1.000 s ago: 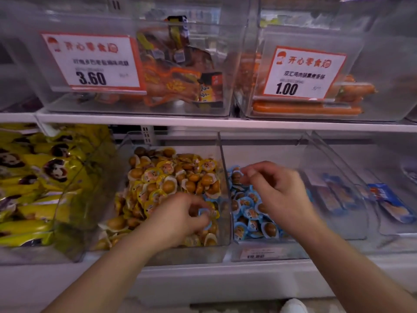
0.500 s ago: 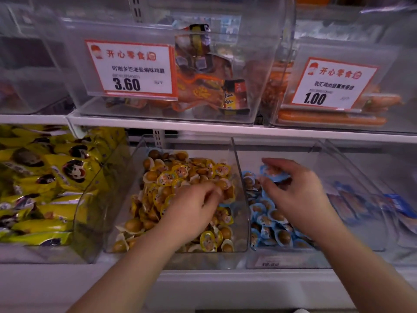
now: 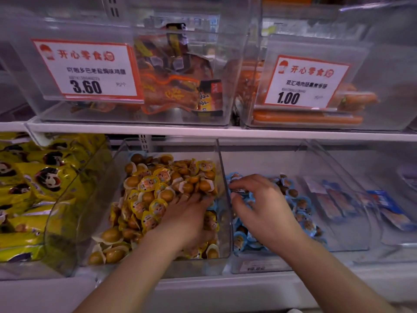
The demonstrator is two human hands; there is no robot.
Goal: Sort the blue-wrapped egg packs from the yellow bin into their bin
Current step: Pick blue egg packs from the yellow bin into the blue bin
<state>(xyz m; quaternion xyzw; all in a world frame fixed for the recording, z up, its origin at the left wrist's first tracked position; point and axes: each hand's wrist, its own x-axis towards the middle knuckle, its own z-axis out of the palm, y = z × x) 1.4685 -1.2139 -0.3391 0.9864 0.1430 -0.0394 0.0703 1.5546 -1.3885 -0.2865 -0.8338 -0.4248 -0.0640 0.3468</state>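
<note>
The clear bin of yellow-wrapped egg packs [image 3: 158, 188] sits on the lower shelf, centre. My left hand [image 3: 187, 220] lies palm down in it, fingers straight and pushed into the pile near the bin's right wall. A blue-wrapped egg pack [image 3: 213, 205] shows among the yellow ones right beside those fingertips. To the right stands the clear bin of blue-wrapped egg packs [image 3: 302, 208]. My right hand [image 3: 264, 206] hovers low over its left side, fingers curled, index and thumb pinching a blue pack [image 3: 237, 189] just above the pile.
Yellow snack bags [image 3: 33, 184] fill the bin at left. Flat blue-and-white packets [image 3: 334, 199] lie in bins at right. On the upper shelf [image 3: 203, 132] stand clear bins of orange meat packs and sausages with price cards 3.60 and 1.00.
My right hand has come down with the blue pack from above the blue bin to just over its pile. My left hand has pushed further right into the yellow pile.
</note>
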